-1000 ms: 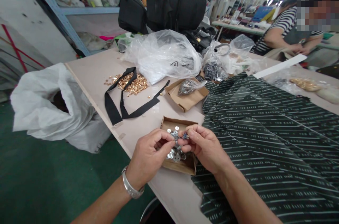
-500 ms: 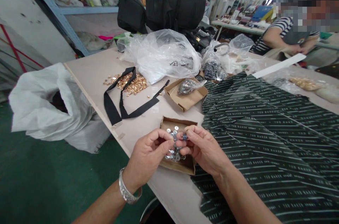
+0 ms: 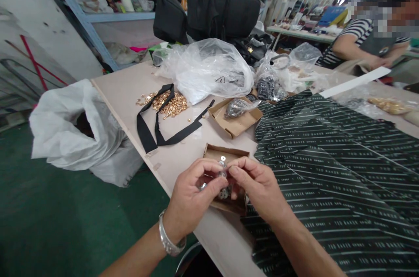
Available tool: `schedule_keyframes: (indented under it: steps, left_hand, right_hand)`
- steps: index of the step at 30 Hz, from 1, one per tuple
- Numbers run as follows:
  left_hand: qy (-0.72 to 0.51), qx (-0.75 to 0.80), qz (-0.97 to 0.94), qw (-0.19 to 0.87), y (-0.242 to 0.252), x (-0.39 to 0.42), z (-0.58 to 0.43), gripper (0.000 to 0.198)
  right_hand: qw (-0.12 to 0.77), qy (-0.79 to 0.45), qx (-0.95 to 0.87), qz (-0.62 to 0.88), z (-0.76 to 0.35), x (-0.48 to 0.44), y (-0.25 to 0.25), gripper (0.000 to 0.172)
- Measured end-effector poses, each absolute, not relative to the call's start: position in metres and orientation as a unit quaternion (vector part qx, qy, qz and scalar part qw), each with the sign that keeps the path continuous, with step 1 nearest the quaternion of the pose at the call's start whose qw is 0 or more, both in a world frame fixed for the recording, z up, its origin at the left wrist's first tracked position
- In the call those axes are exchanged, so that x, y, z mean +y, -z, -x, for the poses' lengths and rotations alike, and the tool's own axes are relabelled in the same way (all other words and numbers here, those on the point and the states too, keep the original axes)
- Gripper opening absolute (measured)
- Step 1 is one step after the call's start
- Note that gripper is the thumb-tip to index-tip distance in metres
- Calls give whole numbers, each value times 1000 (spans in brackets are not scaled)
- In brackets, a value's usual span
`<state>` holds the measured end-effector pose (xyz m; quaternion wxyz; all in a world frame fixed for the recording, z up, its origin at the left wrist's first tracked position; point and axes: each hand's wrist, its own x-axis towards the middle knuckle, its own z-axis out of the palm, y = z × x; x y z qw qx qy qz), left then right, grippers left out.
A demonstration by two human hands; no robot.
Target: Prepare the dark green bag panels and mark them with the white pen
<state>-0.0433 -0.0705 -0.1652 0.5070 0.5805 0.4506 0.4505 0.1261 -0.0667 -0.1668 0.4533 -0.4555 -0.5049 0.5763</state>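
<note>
My left hand and my right hand meet above a small cardboard box. Thumb and fingers of both are pinched together at a small shiny metal piece, partly covered by the fingertips; its exact shape is hard to make out. Inside the box lie several flat silver metal discs with holes, partly hidden behind my hands. A silver bracelet circles my left wrist.
Dark printed fabric covers the table's right side. Beyond the box are a second cardboard box, a black strap, gold-coloured metal bits and a clear plastic bag. A white sack stands left; a person sits far right.
My hands have come together, fingertips now touching around the metal piece that was held in my right fingers. The whole view has shifted slightly.
</note>
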Motion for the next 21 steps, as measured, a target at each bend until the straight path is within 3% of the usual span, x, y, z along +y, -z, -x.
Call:
schedule_keyframes:
  steps: [4,7,10,15,18,21]
  left_hand:
    - [-474,479,-452,585,162,-56,59,27]
    - [-477,542,-488,491,171,-37,75,31]
    - [-436,593,-562,378,187,-21,88,29]
    - [-387,600,-621,324,206,-14,95,21]
    - [-385,592,-640,302,208,-14,96,20]
    - [-406,588,-640,283,203,-19,94,22]
  right_hand:
    - [426,-410,-616,521,-130,-64,166,17]
    - [399,-270,-714,508,-134,-60,171,13]
    - [366,-168,-769,496,-136,-57,178,20]
    - [228,-90,-821,516,-129,-60,175,25]
    - [127,-43,-837,531,-118,-61,169,38]
    - [99,-28,-838,536,-111,-60,168,27]
